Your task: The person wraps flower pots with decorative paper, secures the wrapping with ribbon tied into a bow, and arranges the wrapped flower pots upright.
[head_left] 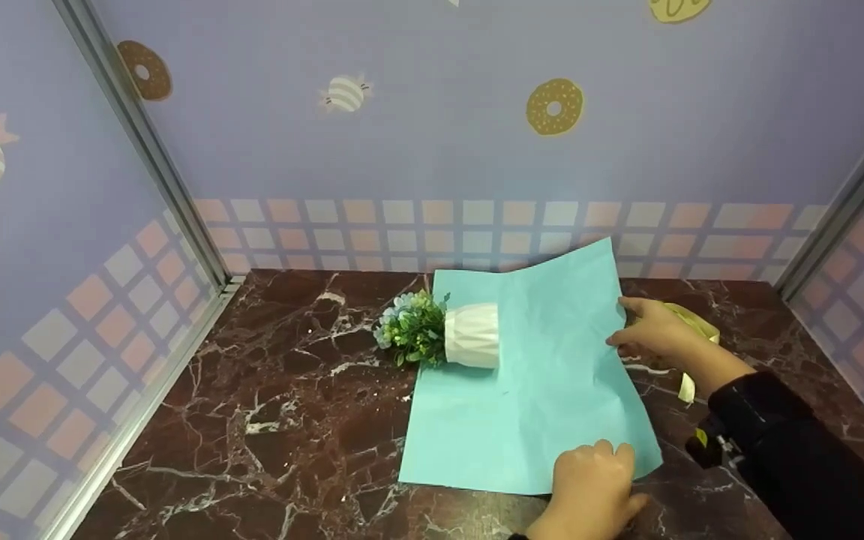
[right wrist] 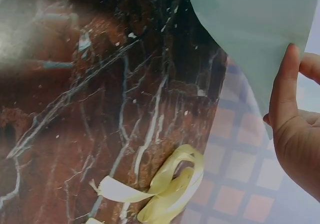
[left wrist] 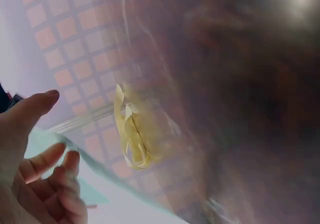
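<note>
A light blue sheet of paper (head_left: 462,450) lies on the table, its right side lifted and curving up. On it, a white faceted flowerpot (head_left: 472,336) lies on its side, its artificial plant (head_left: 415,330) of green leaves and pale blue flowers pointing left. My right hand (head_left: 657,330) pinches the sheet's raised right edge, thumb (right wrist: 287,79) against one face. Over the near right part of the sheet is my left hand (head_left: 593,484); the left wrist view shows its fingers (left wrist: 70,191) loosely bent by the paper, thumb (left wrist: 37,107) apart.
A yellow ribbon (right wrist: 172,184) lies loosely looped on the table, right of the sheet and partly behind my right hand in the head view. The dark red marble-patterned table (head_left: 289,420) is enclosed by purple walls (head_left: 417,150) with checked borders.
</note>
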A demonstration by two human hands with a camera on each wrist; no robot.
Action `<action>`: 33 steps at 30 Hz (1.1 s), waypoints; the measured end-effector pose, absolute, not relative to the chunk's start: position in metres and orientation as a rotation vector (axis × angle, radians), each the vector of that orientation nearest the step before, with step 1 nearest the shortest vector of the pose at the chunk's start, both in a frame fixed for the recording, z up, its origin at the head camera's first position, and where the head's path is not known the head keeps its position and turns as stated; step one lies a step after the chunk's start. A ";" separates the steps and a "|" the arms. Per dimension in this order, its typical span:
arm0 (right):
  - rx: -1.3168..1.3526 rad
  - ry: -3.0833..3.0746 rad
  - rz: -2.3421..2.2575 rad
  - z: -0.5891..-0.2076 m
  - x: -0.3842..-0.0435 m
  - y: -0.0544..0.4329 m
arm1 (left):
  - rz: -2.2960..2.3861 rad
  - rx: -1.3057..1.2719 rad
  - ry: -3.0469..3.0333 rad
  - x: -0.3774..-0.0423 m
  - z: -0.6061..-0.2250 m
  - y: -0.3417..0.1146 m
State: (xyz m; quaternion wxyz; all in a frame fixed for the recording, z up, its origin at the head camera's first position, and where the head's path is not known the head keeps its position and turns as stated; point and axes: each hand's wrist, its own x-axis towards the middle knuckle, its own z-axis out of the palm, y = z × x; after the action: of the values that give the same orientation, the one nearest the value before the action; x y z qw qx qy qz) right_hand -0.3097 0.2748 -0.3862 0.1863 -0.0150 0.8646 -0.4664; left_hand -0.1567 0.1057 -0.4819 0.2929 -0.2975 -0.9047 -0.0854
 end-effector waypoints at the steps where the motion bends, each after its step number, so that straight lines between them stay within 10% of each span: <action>1: -0.046 2.438 -1.315 -0.385 -0.310 0.273 | -0.239 -0.771 -2.398 -0.157 -0.481 0.106; 33: -0.497 2.836 -1.149 -0.388 -0.332 0.187 | -2.325 0.196 -2.277 -0.143 -0.469 0.036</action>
State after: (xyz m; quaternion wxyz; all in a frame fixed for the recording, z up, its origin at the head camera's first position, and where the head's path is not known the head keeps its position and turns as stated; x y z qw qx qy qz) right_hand -0.3323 0.1869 -0.3876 0.0207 -0.1604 0.9146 -0.3706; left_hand -0.1430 0.0365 -0.4688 -0.0594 0.0601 -0.6973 -0.7118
